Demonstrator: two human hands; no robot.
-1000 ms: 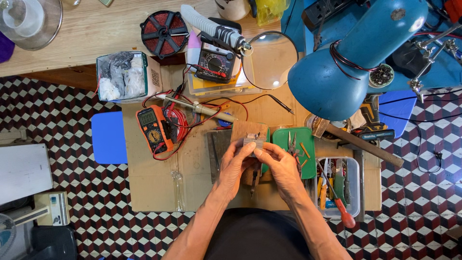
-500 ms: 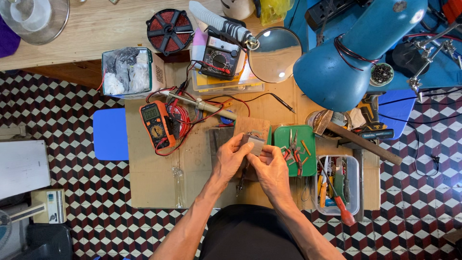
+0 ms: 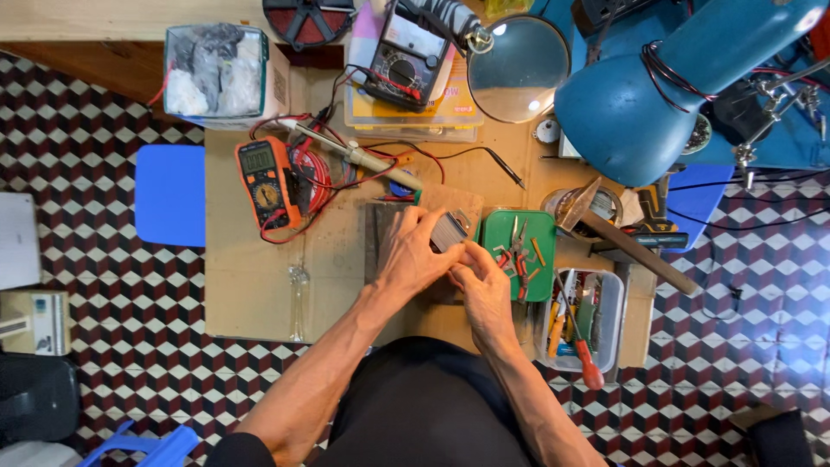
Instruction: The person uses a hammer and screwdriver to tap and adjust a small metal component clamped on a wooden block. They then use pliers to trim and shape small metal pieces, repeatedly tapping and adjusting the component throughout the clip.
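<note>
Shifted rightward, grey block (image 3: pixel 448 231) now tilts diagonally.

An orange multimeter (image 3: pixel 268 182) with a small grey-green rectangular screen lies on the cardboard-topped bench, just left of a coil of red wire. Up and to the right of the multimeter, a black analogue meter (image 3: pixel 405 52) with a pale, wide dial window rests on a flat yellow-and-clear plastic case (image 3: pixel 415 108) bearing a yellow label. Up and to the left of the multimeter stands a square open box (image 3: pixel 220 73) with pale printed sides, holding grey and white wrapping.
</note>
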